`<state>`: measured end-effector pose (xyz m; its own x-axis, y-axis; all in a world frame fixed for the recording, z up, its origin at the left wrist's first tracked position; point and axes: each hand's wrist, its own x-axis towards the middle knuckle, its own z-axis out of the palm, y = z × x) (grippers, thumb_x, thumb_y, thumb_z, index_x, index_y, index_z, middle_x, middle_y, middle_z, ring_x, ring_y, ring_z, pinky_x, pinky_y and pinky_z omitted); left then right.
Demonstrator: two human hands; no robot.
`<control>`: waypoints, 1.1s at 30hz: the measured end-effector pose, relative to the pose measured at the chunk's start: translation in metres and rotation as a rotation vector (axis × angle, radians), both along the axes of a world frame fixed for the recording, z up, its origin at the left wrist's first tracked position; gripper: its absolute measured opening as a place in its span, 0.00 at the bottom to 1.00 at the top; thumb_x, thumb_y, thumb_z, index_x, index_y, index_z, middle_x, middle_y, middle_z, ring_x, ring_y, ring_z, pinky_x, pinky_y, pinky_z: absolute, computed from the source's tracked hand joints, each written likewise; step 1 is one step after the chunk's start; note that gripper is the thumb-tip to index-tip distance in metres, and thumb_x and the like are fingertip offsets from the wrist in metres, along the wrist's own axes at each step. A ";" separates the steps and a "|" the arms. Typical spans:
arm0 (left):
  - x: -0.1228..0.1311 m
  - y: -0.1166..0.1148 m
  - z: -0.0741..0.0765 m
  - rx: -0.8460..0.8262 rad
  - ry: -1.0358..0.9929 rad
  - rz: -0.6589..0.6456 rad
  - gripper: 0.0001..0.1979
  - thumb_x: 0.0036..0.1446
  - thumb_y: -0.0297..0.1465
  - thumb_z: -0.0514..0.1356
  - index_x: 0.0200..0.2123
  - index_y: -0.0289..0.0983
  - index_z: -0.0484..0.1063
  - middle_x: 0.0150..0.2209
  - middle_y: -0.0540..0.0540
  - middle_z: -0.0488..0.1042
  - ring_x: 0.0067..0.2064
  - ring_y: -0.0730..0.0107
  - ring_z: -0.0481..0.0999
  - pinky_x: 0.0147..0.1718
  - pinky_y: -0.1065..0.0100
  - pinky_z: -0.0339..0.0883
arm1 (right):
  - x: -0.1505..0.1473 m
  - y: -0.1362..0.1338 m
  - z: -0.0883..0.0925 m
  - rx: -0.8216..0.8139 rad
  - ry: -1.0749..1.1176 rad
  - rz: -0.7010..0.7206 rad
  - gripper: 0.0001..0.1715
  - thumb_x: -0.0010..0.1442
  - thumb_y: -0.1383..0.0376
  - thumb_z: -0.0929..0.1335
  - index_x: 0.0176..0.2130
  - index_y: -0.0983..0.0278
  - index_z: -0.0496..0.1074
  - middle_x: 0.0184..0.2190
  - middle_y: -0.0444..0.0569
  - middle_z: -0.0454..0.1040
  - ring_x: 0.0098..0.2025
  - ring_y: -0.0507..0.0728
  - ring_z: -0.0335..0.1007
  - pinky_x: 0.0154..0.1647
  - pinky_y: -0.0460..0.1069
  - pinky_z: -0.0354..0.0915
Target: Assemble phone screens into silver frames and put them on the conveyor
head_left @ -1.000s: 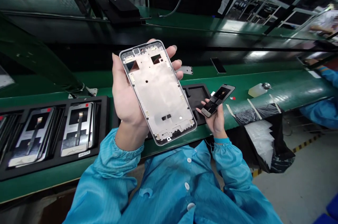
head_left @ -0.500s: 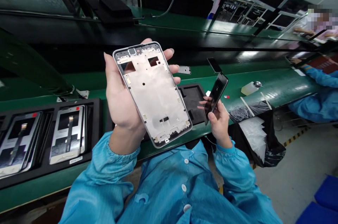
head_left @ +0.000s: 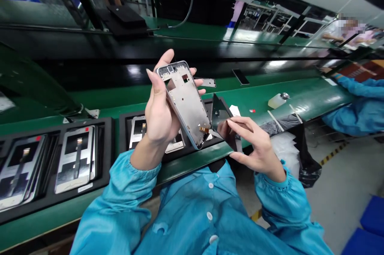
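My left hand [head_left: 163, 107] holds a silver phone frame [head_left: 187, 101] by its long edges, tilted, inner metal face up. Between thumb and fingers, my right hand [head_left: 255, 143] grips a dark phone screen [head_left: 225, 121] standing steeply beside the frame's lower right side. An orange flex cable [head_left: 205, 129] reaches from the screen to the frame's lower end; whether it passes through a slot I cannot tell. Below both hands is a black foam tray [head_left: 124, 127] with screens in it, partly hidden by my left hand and the frame.
To the left, another black foam tray [head_left: 109, 139] carries several silver-backed screens [head_left: 75, 159]. Farther back on the green bench lie a phone [head_left: 240, 76] and a metal frame [head_left: 209, 82]. A bottle of yellowish liquid [head_left: 277, 101] stands right, near a black bag [head_left: 309, 159]. A co-worker's blue sleeve [head_left: 351, 87] shows far right.
The phone frame has tilted and moved slightly right and away from the camera. My right hand has brought the screen toward it and turned it, and the flex cable now shows at the frame's lower end.
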<state>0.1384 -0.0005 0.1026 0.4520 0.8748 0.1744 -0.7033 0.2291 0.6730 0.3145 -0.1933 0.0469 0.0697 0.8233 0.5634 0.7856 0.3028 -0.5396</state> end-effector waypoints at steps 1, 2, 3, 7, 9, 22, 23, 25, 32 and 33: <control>-0.001 0.000 0.000 0.014 0.005 -0.005 0.33 0.79 0.59 0.54 0.74 0.48 0.70 0.51 0.42 0.86 0.50 0.54 0.90 0.53 0.53 0.85 | -0.001 0.001 0.000 -0.001 -0.005 0.009 0.39 0.73 0.47 0.77 0.75 0.53 0.76 0.63 0.61 0.79 0.64 0.71 0.80 0.65 0.65 0.82; -0.001 0.000 -0.001 0.029 0.005 -0.009 0.31 0.79 0.58 0.54 0.73 0.48 0.71 0.51 0.42 0.87 0.51 0.53 0.90 0.54 0.53 0.85 | -0.002 0.002 0.000 -0.001 -0.004 0.019 0.39 0.73 0.48 0.77 0.76 0.53 0.75 0.63 0.60 0.79 0.64 0.71 0.80 0.65 0.65 0.82; -0.001 0.000 -0.001 0.045 -0.003 -0.012 0.30 0.79 0.58 0.55 0.73 0.49 0.72 0.51 0.42 0.87 0.51 0.54 0.90 0.54 0.53 0.86 | -0.003 0.003 -0.001 0.002 0.001 0.029 0.39 0.73 0.48 0.77 0.76 0.52 0.74 0.63 0.60 0.78 0.64 0.70 0.80 0.65 0.64 0.82; -0.003 0.001 -0.004 0.084 -0.059 -0.055 0.28 0.79 0.53 0.58 0.73 0.49 0.71 0.53 0.42 0.87 0.52 0.54 0.91 0.56 0.52 0.86 | -0.009 0.012 -0.003 -0.001 0.034 0.053 0.39 0.73 0.46 0.77 0.76 0.52 0.74 0.63 0.60 0.78 0.63 0.70 0.80 0.66 0.64 0.81; -0.004 0.003 -0.004 0.078 -0.061 -0.084 0.27 0.79 0.52 0.60 0.74 0.51 0.70 0.53 0.43 0.87 0.52 0.53 0.90 0.57 0.51 0.85 | -0.011 0.016 -0.003 -0.007 0.055 0.053 0.40 0.73 0.44 0.76 0.75 0.54 0.76 0.63 0.60 0.78 0.63 0.70 0.80 0.66 0.65 0.81; -0.010 0.030 -0.014 0.327 -0.078 -0.066 0.30 0.68 0.59 0.70 0.64 0.51 0.76 0.54 0.45 0.86 0.52 0.52 0.90 0.54 0.49 0.88 | -0.008 0.028 -0.002 0.023 -0.017 0.083 0.40 0.76 0.42 0.73 0.75 0.58 0.75 0.61 0.61 0.78 0.62 0.69 0.80 0.64 0.64 0.82; -0.008 0.031 -0.016 0.346 -0.074 -0.070 0.30 0.68 0.59 0.70 0.64 0.51 0.76 0.54 0.45 0.86 0.52 0.52 0.90 0.53 0.50 0.88 | -0.009 0.032 -0.003 0.032 -0.012 0.085 0.40 0.76 0.41 0.73 0.75 0.58 0.75 0.61 0.61 0.78 0.63 0.69 0.80 0.64 0.64 0.82; -0.006 0.033 -0.021 0.392 -0.071 -0.067 0.29 0.69 0.59 0.69 0.64 0.49 0.76 0.54 0.44 0.86 0.51 0.53 0.91 0.49 0.53 0.89 | -0.015 0.041 -0.005 0.052 0.022 0.068 0.43 0.75 0.39 0.73 0.76 0.58 0.74 0.62 0.62 0.78 0.62 0.69 0.80 0.63 0.65 0.83; -0.006 0.042 -0.032 0.639 0.035 -0.090 0.26 0.69 0.53 0.73 0.60 0.45 0.78 0.59 0.39 0.83 0.51 0.59 0.89 0.47 0.64 0.86 | -0.036 0.070 -0.011 0.113 0.264 0.027 0.51 0.74 0.36 0.73 0.81 0.57 0.66 0.61 0.62 0.77 0.57 0.67 0.83 0.57 0.61 0.86; -0.007 0.044 -0.034 0.663 0.055 -0.072 0.27 0.69 0.53 0.73 0.61 0.45 0.78 0.60 0.38 0.83 0.53 0.58 0.89 0.49 0.64 0.86 | -0.038 0.073 -0.011 0.123 0.266 0.036 0.50 0.74 0.37 0.73 0.81 0.56 0.66 0.60 0.61 0.77 0.56 0.66 0.83 0.57 0.61 0.86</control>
<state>0.1316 0.0433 0.0686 0.5287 0.5577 0.6398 -0.6623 -0.2005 0.7220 0.2768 -0.1201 0.0361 0.2005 0.7544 0.6250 0.6093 0.4036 -0.6826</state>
